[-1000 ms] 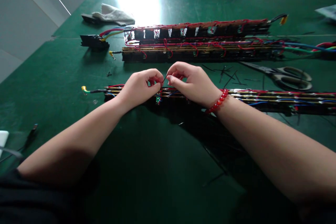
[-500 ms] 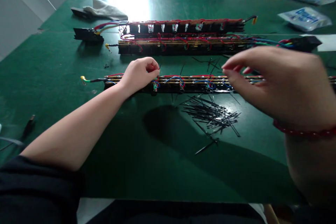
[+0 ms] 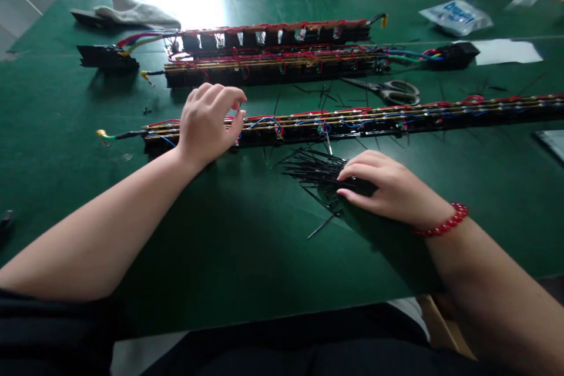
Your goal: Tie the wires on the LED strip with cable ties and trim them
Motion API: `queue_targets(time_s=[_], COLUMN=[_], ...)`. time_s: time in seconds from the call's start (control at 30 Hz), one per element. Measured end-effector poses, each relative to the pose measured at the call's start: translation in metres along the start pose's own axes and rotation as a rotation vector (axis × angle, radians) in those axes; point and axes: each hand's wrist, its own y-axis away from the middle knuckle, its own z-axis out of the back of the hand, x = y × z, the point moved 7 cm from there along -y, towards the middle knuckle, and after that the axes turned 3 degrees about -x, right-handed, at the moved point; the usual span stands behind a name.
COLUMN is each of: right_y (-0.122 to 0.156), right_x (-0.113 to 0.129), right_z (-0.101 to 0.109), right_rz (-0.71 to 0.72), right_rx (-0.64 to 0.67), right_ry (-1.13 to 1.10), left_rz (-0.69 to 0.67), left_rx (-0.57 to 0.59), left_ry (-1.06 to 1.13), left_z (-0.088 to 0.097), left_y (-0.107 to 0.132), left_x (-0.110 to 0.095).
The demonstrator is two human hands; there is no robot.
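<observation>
A long black strip of wired components (image 3: 352, 120) with red, blue and yellow wires lies across the green table (image 3: 247, 235). My left hand (image 3: 209, 123) rests on the strip's left part, fingers loosely apart, holding nothing I can see. In front of the strip lies a heap of black cable ties (image 3: 315, 170). My right hand (image 3: 388, 188), with a red bead bracelet at the wrist, lies on the right edge of that heap, its fingers curled down onto the ties.
Two more wired strips (image 3: 268, 56) lie farther back, with scissors (image 3: 388, 91) to their right. A grey cloth (image 3: 132, 12) sits at the back left, plastic bags (image 3: 456, 14) and a white sheet (image 3: 504, 50) at the back right.
My right hand has left the strip, swung right through the air and come down on the heap of cable ties. My left hand stayed on the strip and its fingers have loosened.
</observation>
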Motion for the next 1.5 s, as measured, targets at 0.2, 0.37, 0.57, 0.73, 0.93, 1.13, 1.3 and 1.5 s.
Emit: queue_targets(time_s=[0.2, 0.37, 0.57, 0.73, 0.93, 1.13, 1.3, 1.5], right_y=[0.000, -0.001, 0.001, 0.002, 0.001, 0.001, 0.000, -0.004], right_x=[-0.001, 0.002, 0.001, -0.003, -0.009, -0.009, -0.004, 0.005], right_z=[0.001, 0.001, 0.006, 0.006, 0.008, 0.018, 0.019, 0.013], right_rz=[0.004, 0.021, 0.000, -0.018, -0.109, -0.173, -0.156, -0.110], right_rx=[-0.076, -0.093, -0.150, -0.168, -0.172, -0.250, -0.280, -0.277], right_ry=[0.013, -0.005, -0.034, -0.026, -0.072, -0.020, -0.039, -0.092], left_rz=[-0.333, -0.455, -0.533, -0.557, -0.503, -0.327, -0.073, 0.019], left_rx=[0.020, 0.031, 0.043, 0.106, 0.246, 0.351, 0.543, 0.597], left_ry=[-0.100, -0.095, -0.096, -0.072, -0.029, 0.195, 0.418, 0.464], left_z=[-0.003, -0.005, -0.005, -0.009, -0.015, -0.017, -0.024, -0.024], left_y=[0.011, 0.012, 0.013, 0.014, 0.013, 0.014, 0.021, 0.022], left_x=[-0.035, -0.044, -0.052, -0.058, -0.056, -0.067, -0.085, -0.093])
